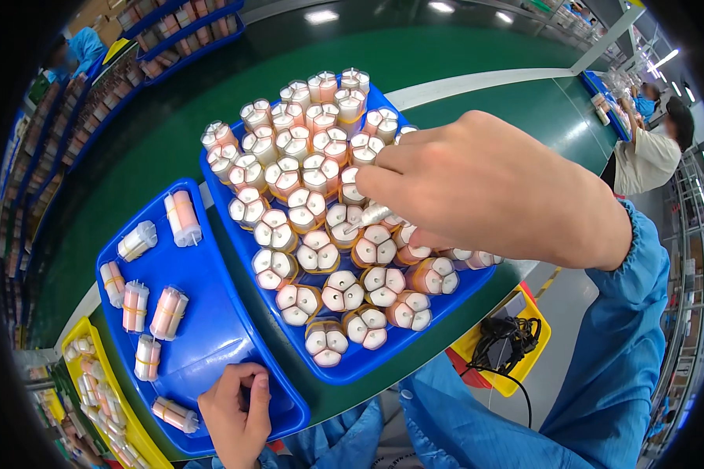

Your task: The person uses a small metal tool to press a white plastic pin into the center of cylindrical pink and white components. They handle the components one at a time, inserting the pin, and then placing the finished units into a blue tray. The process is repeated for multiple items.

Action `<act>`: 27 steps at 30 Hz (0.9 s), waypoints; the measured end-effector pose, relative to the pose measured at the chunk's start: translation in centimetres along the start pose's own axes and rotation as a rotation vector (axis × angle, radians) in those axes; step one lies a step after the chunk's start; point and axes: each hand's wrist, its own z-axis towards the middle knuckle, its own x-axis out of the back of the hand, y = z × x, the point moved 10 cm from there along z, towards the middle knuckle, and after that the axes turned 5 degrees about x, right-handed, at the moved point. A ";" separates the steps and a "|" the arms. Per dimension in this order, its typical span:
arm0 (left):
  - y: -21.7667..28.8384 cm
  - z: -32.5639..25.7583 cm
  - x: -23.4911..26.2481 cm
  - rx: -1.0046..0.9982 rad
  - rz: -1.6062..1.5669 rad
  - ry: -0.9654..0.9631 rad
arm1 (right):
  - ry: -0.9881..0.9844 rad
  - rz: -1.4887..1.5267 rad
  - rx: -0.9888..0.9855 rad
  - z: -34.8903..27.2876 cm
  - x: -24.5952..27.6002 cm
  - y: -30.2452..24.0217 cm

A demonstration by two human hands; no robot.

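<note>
My right hand is closed around a slim silvery-white tool, mostly hidden by the fingers. Its thin tip points at the white top of a bundle; I cannot tell whether they touch. Many such bundles stand upright and close together in a blue tray. Each groups three white-topped tubes in clear plastic, many with a yellow rubber band, and small points stick up from most tops. My left hand rests with curled fingers and nothing visible in them, over the near edge of a second blue tray.
Several bundles lie on their sides in the left tray. A yellow tray of similar pieces stands further left. Both blue trays sit on a green table. Below its right edge is a yellow bin with black cables. Other people work beyond.
</note>
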 end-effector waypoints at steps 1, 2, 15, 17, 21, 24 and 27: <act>0.0 0.1 0.0 -0.005 -0.005 0.002 | -0.013 0.019 -0.012 -0.1 -0.1 0.2; 0.1 0.1 0.0 -0.011 -0.010 0.003 | -0.027 0.038 -0.025 -0.1 -0.2 0.5; 0.5 0.1 0.0 -0.041 0.004 -0.001 | 0.004 0.213 -0.036 -0.1 1.0 2.9; 0.7 0.0 0.2 -0.044 0.025 0.006 | -0.013 0.176 -0.021 0.4 0.6 2.6; 0.6 0.1 0.1 -0.050 0.002 0.005 | -0.023 0.142 0.000 0.6 0.0 2.2; 0.6 0.1 0.1 -0.053 0.008 0.006 | -0.099 0.139 -0.039 0.9 -0.2 2.4; 0.5 0.1 0.2 -0.041 0.020 0.004 | -0.061 0.112 -0.014 1.1 -0.1 2.0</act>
